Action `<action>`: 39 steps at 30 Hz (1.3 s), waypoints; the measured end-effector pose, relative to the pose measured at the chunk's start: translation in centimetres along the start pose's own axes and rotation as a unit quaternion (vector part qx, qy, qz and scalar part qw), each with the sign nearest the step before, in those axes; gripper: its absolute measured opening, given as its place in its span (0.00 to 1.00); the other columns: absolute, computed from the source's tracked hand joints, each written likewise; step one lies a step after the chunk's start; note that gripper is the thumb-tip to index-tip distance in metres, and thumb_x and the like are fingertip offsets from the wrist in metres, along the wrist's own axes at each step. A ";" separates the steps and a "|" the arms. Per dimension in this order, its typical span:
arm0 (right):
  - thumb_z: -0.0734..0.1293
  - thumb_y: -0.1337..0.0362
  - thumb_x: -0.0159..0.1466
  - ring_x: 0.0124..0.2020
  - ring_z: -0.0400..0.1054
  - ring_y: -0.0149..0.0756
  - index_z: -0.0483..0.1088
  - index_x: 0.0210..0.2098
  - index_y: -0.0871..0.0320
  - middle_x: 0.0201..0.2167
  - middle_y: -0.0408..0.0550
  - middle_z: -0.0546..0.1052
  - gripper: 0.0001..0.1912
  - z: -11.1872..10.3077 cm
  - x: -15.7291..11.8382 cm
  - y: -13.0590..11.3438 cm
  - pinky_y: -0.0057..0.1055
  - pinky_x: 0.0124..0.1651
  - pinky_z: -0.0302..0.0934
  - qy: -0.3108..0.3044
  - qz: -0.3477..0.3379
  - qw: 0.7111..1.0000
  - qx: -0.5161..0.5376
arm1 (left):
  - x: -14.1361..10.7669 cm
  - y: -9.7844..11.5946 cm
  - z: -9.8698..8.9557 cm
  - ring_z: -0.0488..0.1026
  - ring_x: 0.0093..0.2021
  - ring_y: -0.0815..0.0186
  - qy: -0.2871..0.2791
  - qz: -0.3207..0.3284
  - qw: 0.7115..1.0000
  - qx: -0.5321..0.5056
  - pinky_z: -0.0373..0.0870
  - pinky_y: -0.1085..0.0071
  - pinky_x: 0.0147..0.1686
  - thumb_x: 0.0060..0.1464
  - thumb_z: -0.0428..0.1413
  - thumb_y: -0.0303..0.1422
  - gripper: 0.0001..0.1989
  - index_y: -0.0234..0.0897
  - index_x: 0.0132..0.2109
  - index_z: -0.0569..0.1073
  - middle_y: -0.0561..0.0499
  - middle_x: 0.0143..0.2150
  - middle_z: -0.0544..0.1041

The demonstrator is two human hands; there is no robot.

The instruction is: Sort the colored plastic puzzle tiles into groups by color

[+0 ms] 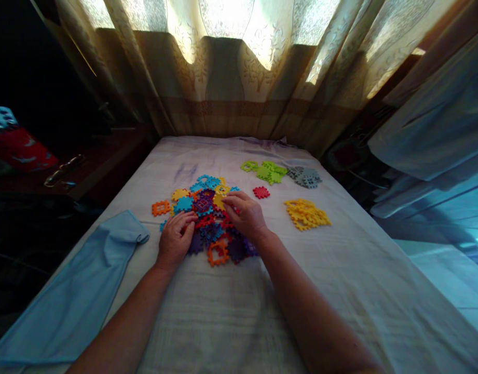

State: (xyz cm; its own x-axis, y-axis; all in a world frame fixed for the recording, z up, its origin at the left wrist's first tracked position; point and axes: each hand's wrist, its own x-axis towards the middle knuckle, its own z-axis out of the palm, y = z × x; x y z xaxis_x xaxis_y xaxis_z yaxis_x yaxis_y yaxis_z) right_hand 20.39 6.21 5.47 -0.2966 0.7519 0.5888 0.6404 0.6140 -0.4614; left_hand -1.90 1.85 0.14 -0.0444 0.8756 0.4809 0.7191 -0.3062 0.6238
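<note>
A mixed heap of toothed plastic puzzle tiles in blue, orange, red, purple and yellow lies on the covered table. My right hand [244, 214] is over the heap's right side, its thumb and fingers pinched on a yellow tile [219, 200]. Along the heap's left edge rests my left hand [177, 235], fingers stretched out and lying on the tiles near a blue tile [183, 204]. An orange frame-shaped tile [217, 253] lies at the near side, and another orange tile [160, 208] sits at the far left of the heap.
Sorted apart at the right are green tiles [270, 172], grey tiles [305, 177], a yellow pile [307, 214] and a single red tile [261, 192]. A light blue cloth [79, 291] lies along the left edge. Curtains [239, 78] hang behind the white-covered table [223, 322].
</note>
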 end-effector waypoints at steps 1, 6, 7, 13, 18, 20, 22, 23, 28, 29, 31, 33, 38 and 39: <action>0.62 0.66 0.65 0.43 0.73 0.36 0.78 0.39 0.55 0.42 0.50 0.79 0.12 -0.4 0.1 0.6 0.32 0.49 0.66 0.011 0.018 1.000 0.016 | 0.0 0.0 0.0 0.74 0.55 0.56 -0.001 -0.002 1.000 0.000 0.64 0.50 0.61 0.58 0.51 0.39 0.13 0.42 0.40 0.79 0.48 0.48 0.81; 0.62 0.65 0.59 0.31 0.73 0.35 0.75 0.46 0.57 0.39 0.50 0.80 0.17 -4.4 -0.1 5.0 0.33 0.39 0.68 0.056 0.192 0.980 0.017 | 0.0 0.0 0.0 0.74 0.55 0.57 -0.009 -0.003 1.000 -0.002 0.64 0.52 0.61 0.58 0.50 0.39 0.13 0.42 0.41 0.79 0.48 0.48 0.81; 0.62 0.64 0.59 0.30 0.72 0.35 0.74 0.49 0.58 0.38 0.51 0.80 0.20 -5.6 -0.3 6.1 0.33 0.38 0.68 0.071 0.235 0.969 -0.001 | 0.0 0.0 -0.1 0.74 0.55 0.57 -0.011 -0.002 1.000 -0.002 0.64 0.52 0.61 0.58 0.51 0.39 0.13 0.42 0.41 0.79 0.48 0.48 0.81; 0.60 0.63 0.56 0.36 0.73 0.42 0.77 0.44 0.60 0.37 0.54 0.80 0.20 -11.5 -3.2 11.6 0.38 0.43 0.66 0.158 0.417 0.879 -0.168 | 0.1 0.0 -0.1 0.74 0.55 0.57 -0.007 -0.001 1.000 -0.003 0.64 0.53 0.62 0.58 0.51 0.39 0.13 0.43 0.40 0.79 0.49 0.48 0.81; 0.61 0.65 0.55 0.38 0.73 0.46 0.79 0.42 0.60 0.37 0.55 0.80 0.19 -13.2 -5.2 13.5 0.40 0.44 0.65 0.143 0.505 0.823 -0.218 | 0.1 0.0 -0.2 0.74 0.55 0.57 -0.008 -0.005 1.000 0.001 0.64 0.53 0.62 0.58 0.51 0.39 0.13 0.43 0.40 0.79 0.49 0.48 0.81; 0.62 0.65 0.56 0.39 0.73 0.46 0.79 0.43 0.59 0.38 0.56 0.80 0.19 -13.3 -5.6 13.6 0.40 0.45 0.65 0.129 0.527 0.810 -0.221 | 0.1 0.0 -0.3 0.74 0.56 0.58 -0.011 -0.005 1.000 0.000 0.64 0.53 0.62 0.58 0.51 0.39 0.12 0.43 0.40 0.79 0.49 0.49 0.81; 0.62 0.64 0.57 0.42 0.72 0.47 0.78 0.46 0.58 0.43 0.57 0.79 0.20 -13.3 -5.9 13.6 0.42 0.47 0.65 0.130 0.537 0.801 -0.228 | 0.1 0.0 -0.3 0.74 0.55 0.58 -0.014 -0.003 1.000 -0.001 0.64 0.54 0.62 0.58 0.51 0.38 0.12 0.43 0.40 0.79 0.49 0.49 0.81; 0.62 0.64 0.58 0.44 0.72 0.48 0.78 0.47 0.58 0.45 0.59 0.78 0.21 -13.3 -6.0 13.5 0.43 0.48 0.64 0.134 0.539 0.799 -0.232 | 0.1 0.0 -0.3 0.74 0.55 0.58 -0.015 -0.003 1.000 -0.001 0.64 0.54 0.62 0.58 0.51 0.39 0.12 0.43 0.40 0.79 0.49 0.49 0.81; 0.61 0.63 0.59 0.53 0.66 0.53 0.76 0.50 0.60 0.51 0.63 0.73 0.22 -12.4 -5.3 12.6 0.49 0.54 0.61 0.151 0.490 0.825 -0.238 | 0.1 -0.2 -0.1 0.73 0.56 0.57 -0.010 -0.009 1.000 0.004 0.63 0.51 0.62 0.58 0.51 0.40 0.13 0.43 0.40 0.79 0.49 0.48 0.81; 0.61 0.63 0.59 0.53 0.66 0.53 0.76 0.49 0.60 0.51 0.63 0.73 0.22 -12.1 -5.0 12.3 0.49 0.54 0.60 0.153 0.472 0.836 -0.237 | 0.1 -0.2 -0.1 0.73 0.56 0.57 -0.007 -0.008 1.000 0.004 0.63 0.51 0.62 0.58 0.51 0.40 0.13 0.43 0.40 0.79 0.48 0.48 0.81; 0.61 0.63 0.59 0.53 0.65 0.52 0.76 0.48 0.60 0.51 0.62 0.73 0.21 -11.4 -4.3 11.8 0.48 0.54 0.60 0.150 0.437 0.856 -0.233 | 0.1 -0.2 -0.1 0.74 0.55 0.57 -0.003 -0.004 1.000 0.001 0.64 0.51 0.62 0.58 0.51 0.40 0.13 0.43 0.40 0.79 0.48 0.48 0.81; 0.60 0.63 0.59 0.52 0.66 0.50 0.76 0.46 0.59 0.50 0.60 0.74 0.19 -10.5 -3.6 11.1 0.47 0.54 0.60 0.138 0.402 0.876 -0.226 | 0.1 -0.1 -0.2 0.75 0.54 0.58 0.000 0.002 1.000 -0.006 0.65 0.53 0.61 0.58 0.51 0.40 0.13 0.42 0.40 0.79 0.48 0.48 0.81; 0.59 0.64 0.61 0.53 0.66 0.47 0.77 0.44 0.58 0.51 0.57 0.76 0.18 -7.4 -2.2 9.1 0.44 0.56 0.59 0.088 0.309 0.926 -0.201 | 0.0 0.6 -0.4 0.75 0.54 0.59 0.015 -0.001 1.000 -0.021 0.67 0.55 0.60 0.59 0.51 0.39 0.13 0.42 0.40 0.79 0.48 0.48 0.81; 0.60 0.64 0.62 0.53 0.67 0.47 0.77 0.44 0.58 0.51 0.57 0.76 0.17 -6.6 -2.0 8.5 0.44 0.56 0.59 0.075 0.286 0.935 -0.194 | 0.0 0.7 -0.5 0.75 0.54 0.59 0.019 -0.003 1.000 -0.023 0.67 0.56 0.60 0.59 0.51 0.38 0.13 0.42 0.40 0.79 0.48 0.47 0.81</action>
State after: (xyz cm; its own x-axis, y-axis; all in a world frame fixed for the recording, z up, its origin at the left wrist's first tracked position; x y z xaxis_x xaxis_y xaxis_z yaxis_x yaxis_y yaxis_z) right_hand 31.07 8.38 4.76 0.2578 0.8706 0.4191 0.8816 -0.0345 -0.4707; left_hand -1.73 1.46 0.87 -0.0760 0.8629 0.4995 0.6859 -0.3183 0.6543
